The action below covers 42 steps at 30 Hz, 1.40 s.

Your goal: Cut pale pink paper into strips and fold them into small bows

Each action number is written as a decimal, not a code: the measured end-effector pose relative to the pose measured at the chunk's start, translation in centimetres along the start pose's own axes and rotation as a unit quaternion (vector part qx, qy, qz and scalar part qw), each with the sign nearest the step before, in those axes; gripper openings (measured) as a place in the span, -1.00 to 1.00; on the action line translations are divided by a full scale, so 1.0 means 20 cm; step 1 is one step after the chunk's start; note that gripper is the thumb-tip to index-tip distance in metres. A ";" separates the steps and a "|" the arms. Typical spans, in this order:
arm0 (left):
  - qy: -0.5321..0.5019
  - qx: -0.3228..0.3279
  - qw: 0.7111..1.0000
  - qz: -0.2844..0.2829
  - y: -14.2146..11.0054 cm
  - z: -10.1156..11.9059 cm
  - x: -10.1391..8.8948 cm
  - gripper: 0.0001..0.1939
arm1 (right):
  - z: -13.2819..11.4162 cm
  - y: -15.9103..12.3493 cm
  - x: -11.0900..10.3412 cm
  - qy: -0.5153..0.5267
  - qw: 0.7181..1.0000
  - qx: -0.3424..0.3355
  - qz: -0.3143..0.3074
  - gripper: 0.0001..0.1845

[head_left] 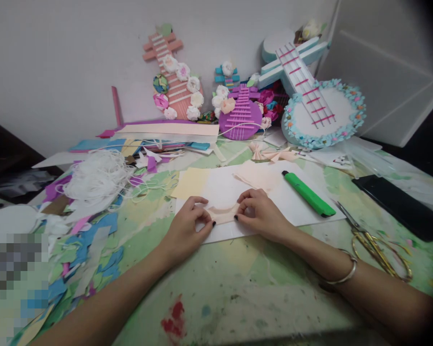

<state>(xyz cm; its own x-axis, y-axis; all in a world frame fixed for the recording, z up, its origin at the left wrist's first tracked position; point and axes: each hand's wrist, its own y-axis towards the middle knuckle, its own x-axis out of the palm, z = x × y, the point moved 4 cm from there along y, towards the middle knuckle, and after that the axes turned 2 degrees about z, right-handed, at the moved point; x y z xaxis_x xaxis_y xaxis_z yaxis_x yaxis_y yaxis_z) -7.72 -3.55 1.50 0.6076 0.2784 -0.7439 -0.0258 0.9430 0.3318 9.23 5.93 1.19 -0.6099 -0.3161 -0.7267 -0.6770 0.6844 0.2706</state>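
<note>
My left hand [194, 225] pinches the left end of a pale peach paper strip [223, 216]. At the strip's other end, the thumb and fingers of my right hand [260, 212] close on it. The strip is bent, its far edge curling up between the hands, just over a white sheet [296, 209]. Beyond my right hand a peach paper piece [256, 177] lies on that sheet. A green utility knife [308, 193] rests to the right, and a cream paper piece [191, 182] lies at the sheet's left corner.
Gold-handled scissors [371, 242] and a black flat object [400, 204] lie right. White string [95, 178] is heaped left, above coloured paper scraps [104, 245]. Decorated paper instruments, including a purple one [241, 120] and a pale blue one [323, 115], lean against the wall behind.
</note>
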 end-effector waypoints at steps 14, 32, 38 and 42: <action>-0.015 -0.012 1.000 -0.015 0.02 -0.01 0.01 -0.95 | -0.01 0.00 0.00 -0.010 1.000 0.003 0.002 -0.89; -0.015 0.037 0.998 -0.045 -0.01 0.00 0.01 -0.73 | 0.00 0.00 0.00 -0.002 1.000 -0.001 0.002 -0.91; 0.062 0.141 0.987 -0.046 -0.04 0.05 -0.01 -0.70 | -0.02 -0.02 0.00 -0.028 0.999 -0.022 0.001 -0.92; 0.182 0.212 0.959 -0.049 -0.06 0.14 -0.02 -0.77 | -0.08 -0.05 0.00 -0.114 0.983 -0.132 0.053 -0.90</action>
<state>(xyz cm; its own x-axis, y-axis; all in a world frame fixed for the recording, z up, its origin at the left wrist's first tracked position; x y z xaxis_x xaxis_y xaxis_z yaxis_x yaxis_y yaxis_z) -5.70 -5.30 3.03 0.2707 0.3107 -0.9112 0.3893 0.8303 0.3987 9.28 4.17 1.99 -0.5955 -0.0752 -0.7998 -0.7156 0.5020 0.4856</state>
